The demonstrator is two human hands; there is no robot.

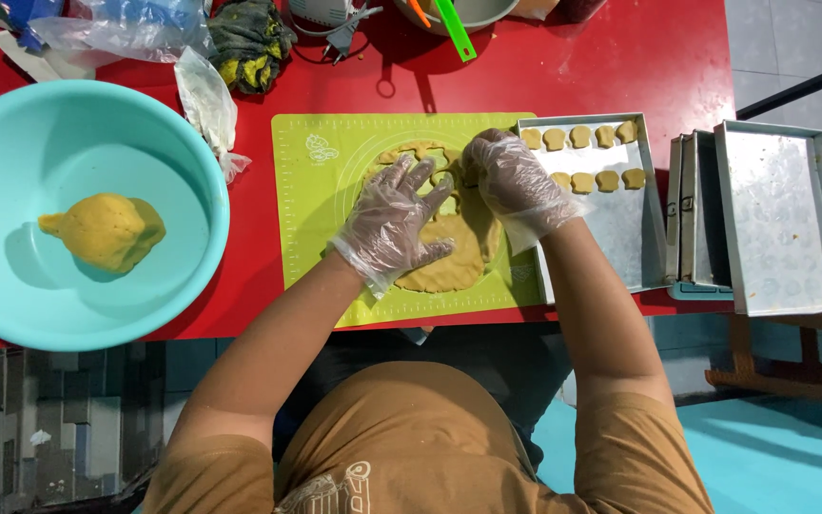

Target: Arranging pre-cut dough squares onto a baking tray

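Rolled dough sheet (454, 249) is laid on a green mat (321, 205) on the red table (582, 67). The left hand (397, 224), gloved in clear plastic, is pressed flat on the dough with fingers spread. The right hand (511, 181), also gloved, is curled with fingertips bunched at the sheet's upper edge; what is pinched cannot be told.

A metal tray (620, 238) is set just right of the mat; two rows of small cut dough shapes (582, 157) are held in its far part. Further right, empty metal trays (782, 219) are stacked over the table's edge.

A turquoise bowl (11, 143) is placed at the left, holding one lump of yellow dough (105, 230). A crumpled clear plastic bag (209, 105) is seen beside the bowl's rim. At the far edge, a grey bowl (487, 14) with a green utensil (453, 29) is partly cut off.
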